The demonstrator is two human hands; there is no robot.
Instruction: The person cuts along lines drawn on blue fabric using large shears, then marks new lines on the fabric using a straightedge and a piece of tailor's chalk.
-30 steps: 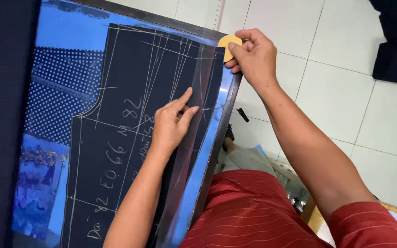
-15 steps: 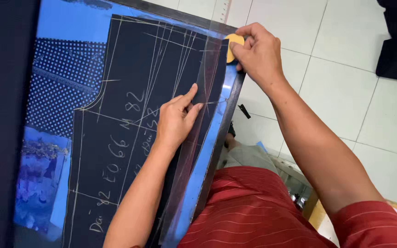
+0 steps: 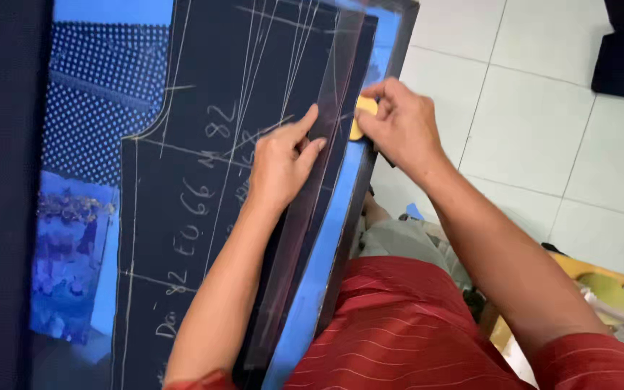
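Pinning ruler (image 3: 305, 209) on cloth (image 3: 204, 195) — left hand (image 3: 279, 162) fingers together, flat; right hand (image 3: 399, 130) at 3 o'clock, clamped on chalk (image 3: 362, 115).

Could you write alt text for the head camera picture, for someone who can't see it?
A person's left hand presses a clear ruler onto dark chalk-marked fabric, while the right hand holds yellow tailor's chalk at the ruler's edge.

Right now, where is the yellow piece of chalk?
In the head view, the yellow chalk is pinched in the right hand at the right edge of the dark fabric, just right of the clear ruler under the left hand.
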